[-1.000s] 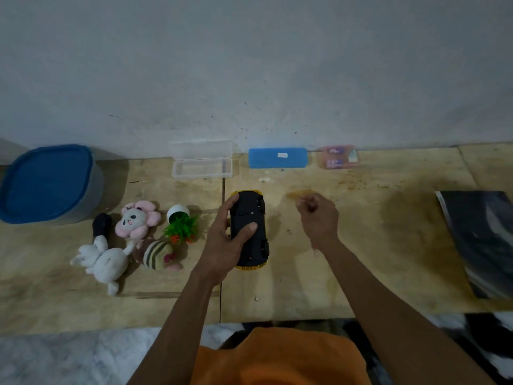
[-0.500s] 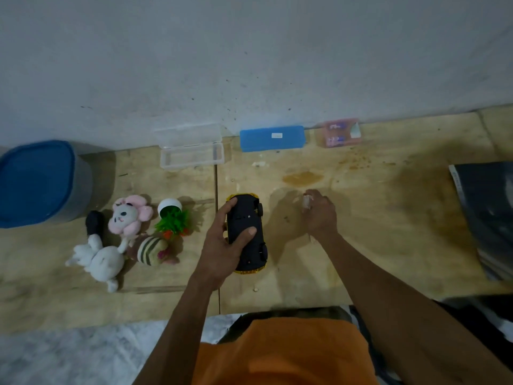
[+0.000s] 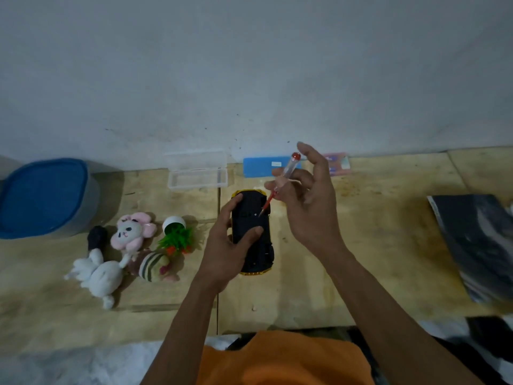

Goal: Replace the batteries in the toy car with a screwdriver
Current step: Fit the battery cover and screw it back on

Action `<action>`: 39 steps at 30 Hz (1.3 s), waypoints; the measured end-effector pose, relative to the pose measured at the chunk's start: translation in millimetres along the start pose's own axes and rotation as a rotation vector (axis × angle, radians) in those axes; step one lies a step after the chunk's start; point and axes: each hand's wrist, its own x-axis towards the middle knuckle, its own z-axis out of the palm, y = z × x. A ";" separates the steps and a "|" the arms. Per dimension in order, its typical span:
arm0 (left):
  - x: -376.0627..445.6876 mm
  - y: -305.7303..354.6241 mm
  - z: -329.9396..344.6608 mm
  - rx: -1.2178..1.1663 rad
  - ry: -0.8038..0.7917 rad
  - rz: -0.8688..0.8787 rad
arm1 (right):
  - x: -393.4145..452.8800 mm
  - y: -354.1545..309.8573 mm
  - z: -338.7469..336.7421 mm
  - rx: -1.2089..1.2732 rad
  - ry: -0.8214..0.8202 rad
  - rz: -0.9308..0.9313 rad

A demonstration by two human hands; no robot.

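**Screwdriver Tip Positioned at Battery Cover Screw**

Head view: The toy car [image 3: 254,232] lies underside-up on the bench [image 3: 361,259], exposing the screw. The left hand [image 3: 226,251] forms a clamping grip across the chassis, judged to stop rotation. The right hand [image 3: 308,201] grasps the screwdriver [image 3: 280,182] in a fingertip grip, tilted, its tip just below that grip, at the screw.
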 end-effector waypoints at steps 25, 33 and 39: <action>-50.9 21.7 -12.4 0.002 0.021 0.091 | -49.2 -13.4 14.6 -0.035 0.068 -0.202; -51.6 24.0 -7.6 -0.014 0.012 0.089 | -49.4 -13.0 11.6 -0.049 0.071 -0.210; -51.8 24.8 -5.5 -0.046 0.004 0.085 | -50.3 -14.3 7.7 -0.054 0.078 -0.227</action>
